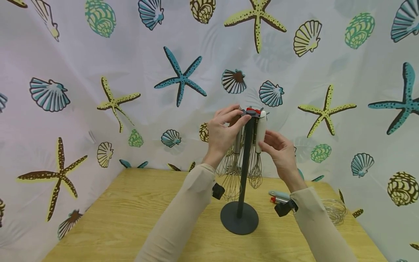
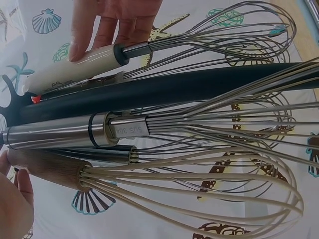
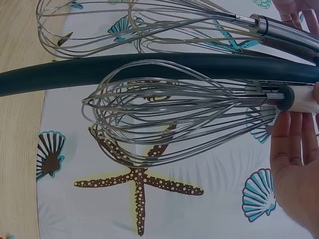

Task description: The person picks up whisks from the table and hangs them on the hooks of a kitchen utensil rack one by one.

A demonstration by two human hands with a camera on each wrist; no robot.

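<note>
A dark whisk stand (image 1: 243,178) with a round base stands upright on the table, several whisks hanging from its top hooks. My left hand (image 1: 222,133) grips the top of the stand, thumb on the front of the hook plate. On the right side my right hand (image 1: 280,151) pinches a white-handled whisk (image 1: 260,131), its handle top at hook height and wires pointing down. In the left wrist view, a steel-handled whisk (image 2: 60,133) and a wooden-handled whisk (image 2: 60,172) hang on the left hand's side.
The wooden table (image 1: 137,214) bears a wire whisk (image 1: 334,211) and a pale-blue handle (image 1: 278,194) at the right, partly hidden by my right forearm. A red-ended utensil (image 1: 274,199) lies beside them. A shell-patterned curtain (image 1: 183,120) rises behind.
</note>
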